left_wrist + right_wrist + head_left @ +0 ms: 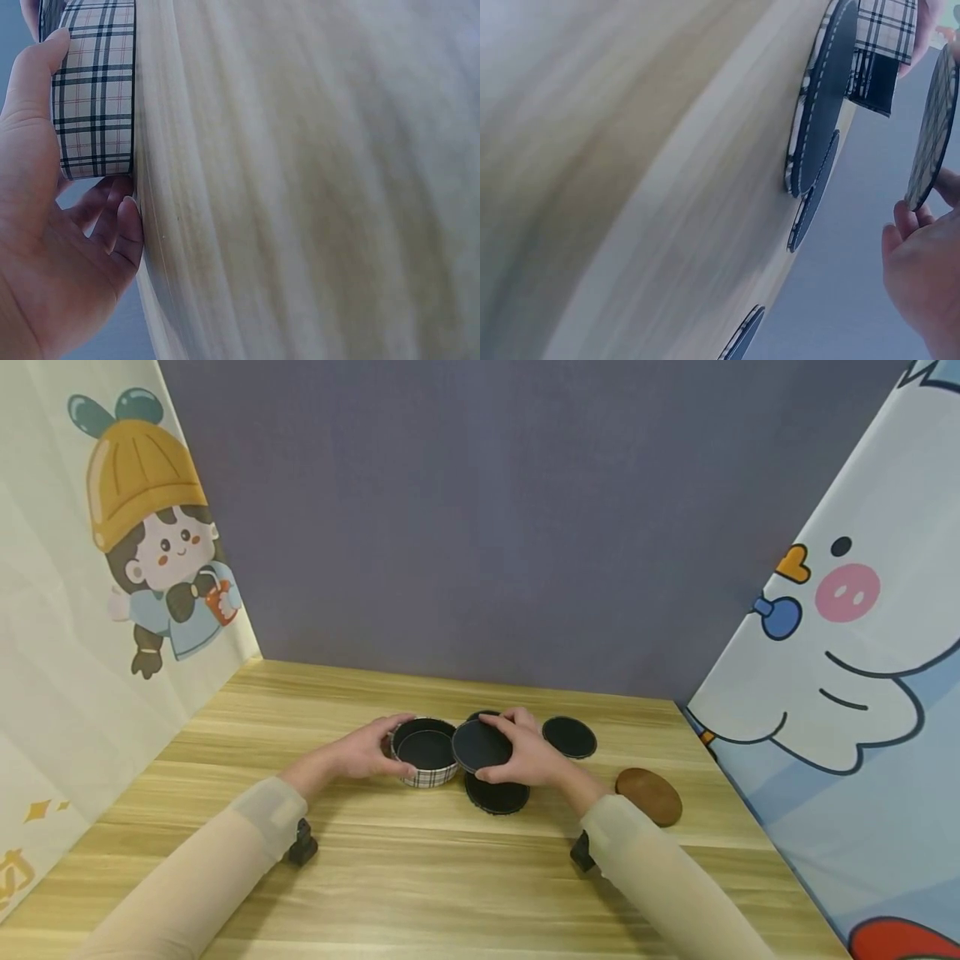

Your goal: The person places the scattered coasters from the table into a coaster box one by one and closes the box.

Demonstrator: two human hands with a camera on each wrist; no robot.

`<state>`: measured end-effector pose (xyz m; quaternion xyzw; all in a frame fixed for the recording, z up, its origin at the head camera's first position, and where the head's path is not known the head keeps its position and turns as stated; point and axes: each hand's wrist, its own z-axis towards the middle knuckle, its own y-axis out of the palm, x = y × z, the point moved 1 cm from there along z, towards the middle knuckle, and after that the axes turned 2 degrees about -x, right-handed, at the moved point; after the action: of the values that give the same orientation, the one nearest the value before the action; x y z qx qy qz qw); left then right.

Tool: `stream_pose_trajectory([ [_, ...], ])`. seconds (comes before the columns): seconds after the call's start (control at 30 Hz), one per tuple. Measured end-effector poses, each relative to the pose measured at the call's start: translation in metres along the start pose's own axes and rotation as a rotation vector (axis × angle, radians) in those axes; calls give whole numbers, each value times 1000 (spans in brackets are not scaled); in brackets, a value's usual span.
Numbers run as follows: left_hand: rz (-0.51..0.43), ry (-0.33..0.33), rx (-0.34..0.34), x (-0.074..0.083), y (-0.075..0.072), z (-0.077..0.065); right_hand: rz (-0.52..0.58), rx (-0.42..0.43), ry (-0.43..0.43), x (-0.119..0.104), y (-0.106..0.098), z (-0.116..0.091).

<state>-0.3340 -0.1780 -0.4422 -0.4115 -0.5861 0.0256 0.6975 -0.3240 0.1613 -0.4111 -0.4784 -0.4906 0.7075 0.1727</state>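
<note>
My left hand (366,748) holds a round, open-topped coaster holder (432,777) with a plaid outside and black inside. In the left wrist view, the thumb lies on the holder's plaid wall (96,90) and the other fingers reach round its far side by the table. My right hand (531,755) pinches a round coaster (480,746) by its edge, tilted and raised just right of the holder. Its upper face is black; the right wrist view shows its plaid underside (932,131). On the table below it lies a black coaster (497,797) with a stitched edge.
Another black coaster (484,714) is mostly hidden behind the raised one. A further black coaster (569,737) lies right of my right hand, and a brown oval disc (649,796) sits nearer the right wall. A grey panel (465,527) stands behind the wooden table (450,877).
</note>
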Motion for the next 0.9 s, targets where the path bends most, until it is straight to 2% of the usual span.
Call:
stream_pose_trajectory([
  [0.2, 17, 20, 13, 0, 1, 2, -38, 10, 11, -5, 3, 11],
  [0.4, 3, 37, 15, 0, 3, 3, -14, 2, 26, -10, 7, 21],
  [0.9, 3, 48, 4, -1, 2, 5, -2, -9, -8, -16, 18, 38],
])
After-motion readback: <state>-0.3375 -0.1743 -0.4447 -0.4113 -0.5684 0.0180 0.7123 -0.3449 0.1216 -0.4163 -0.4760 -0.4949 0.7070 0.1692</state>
